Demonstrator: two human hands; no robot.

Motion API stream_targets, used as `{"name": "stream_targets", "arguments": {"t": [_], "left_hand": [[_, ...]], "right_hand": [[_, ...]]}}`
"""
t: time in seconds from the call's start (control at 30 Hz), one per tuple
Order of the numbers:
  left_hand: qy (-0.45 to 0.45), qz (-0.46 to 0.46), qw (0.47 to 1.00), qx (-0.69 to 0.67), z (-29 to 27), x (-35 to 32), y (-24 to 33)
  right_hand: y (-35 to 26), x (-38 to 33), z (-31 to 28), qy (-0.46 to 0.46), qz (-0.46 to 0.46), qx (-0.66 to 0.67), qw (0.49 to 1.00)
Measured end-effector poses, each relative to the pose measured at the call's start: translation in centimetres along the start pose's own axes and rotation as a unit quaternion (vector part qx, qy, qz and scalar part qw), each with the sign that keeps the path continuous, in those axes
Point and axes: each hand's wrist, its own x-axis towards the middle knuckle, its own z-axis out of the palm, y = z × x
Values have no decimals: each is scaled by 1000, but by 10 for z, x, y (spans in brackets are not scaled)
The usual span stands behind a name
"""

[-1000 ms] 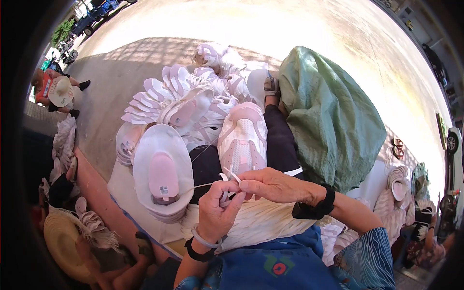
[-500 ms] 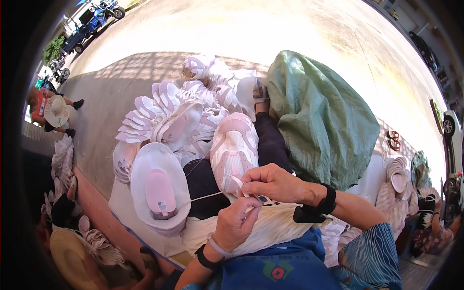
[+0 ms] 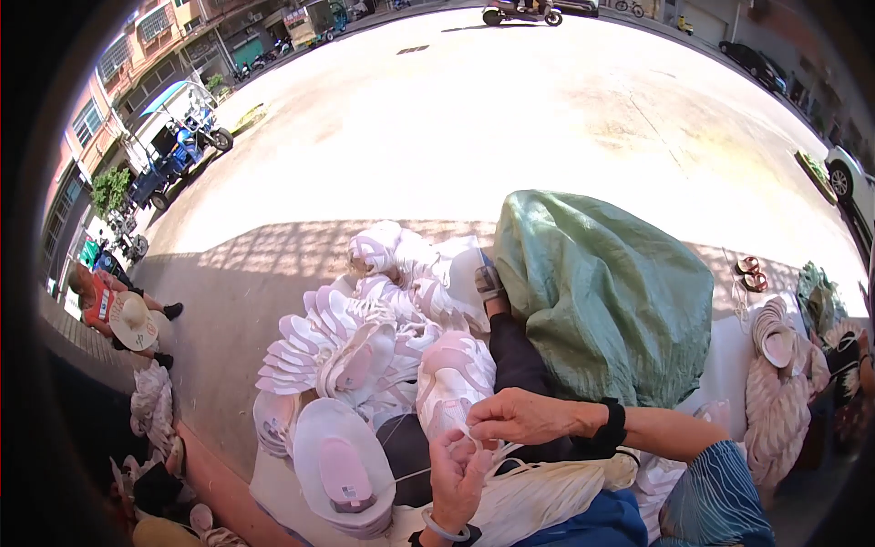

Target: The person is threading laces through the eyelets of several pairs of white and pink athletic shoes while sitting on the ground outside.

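A pink-and-white shoe upper (image 3: 456,372) rests over my dark-trousered leg, toe away from me. At its near end my left hand (image 3: 458,476) is closed in a pinch on a thin white shoelace, fingertips upward. My right hand (image 3: 521,416) comes across from the right, thumb and forefinger pinched on the same lace, almost touching the left fingers. The exact crossing of the lace is hidden by the fingers. A bundle of cream laces (image 3: 538,492) lies across my lap below the hands. Just left stands a nested stack of uppers (image 3: 310,456) with a pink sole showing inside.
Fanned uppers (image 3: 305,342) and a heap of more uppers (image 3: 392,251) lie beyond. A large green sack (image 3: 606,292) stands right of my leg. People with more uppers sit at both sides; a blue three-wheeler (image 3: 178,150) and a motor scooter (image 3: 521,13) are farther off.
The view has tilted upward, so the hands and shoe parts sit lower and more of the street shows. Both hands stay pinched close together at the lace.
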Motion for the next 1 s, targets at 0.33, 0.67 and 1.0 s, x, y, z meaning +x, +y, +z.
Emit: {"name": "stream_targets", "arguments": {"t": [0.33, 0.67, 1.0], "left_hand": [[-11, 11, 996, 93, 2, 8, 34], [221, 209, 928, 215, -133, -61, 53], [285, 84, 951, 90, -95, -63, 49]], "right_hand": [[-22, -15, -29, -35, -30, -156, 987], [-79, -115, -137, 412, -44, -138, 900], [41, 39, 1, 202, -164, -209, 943]]}}
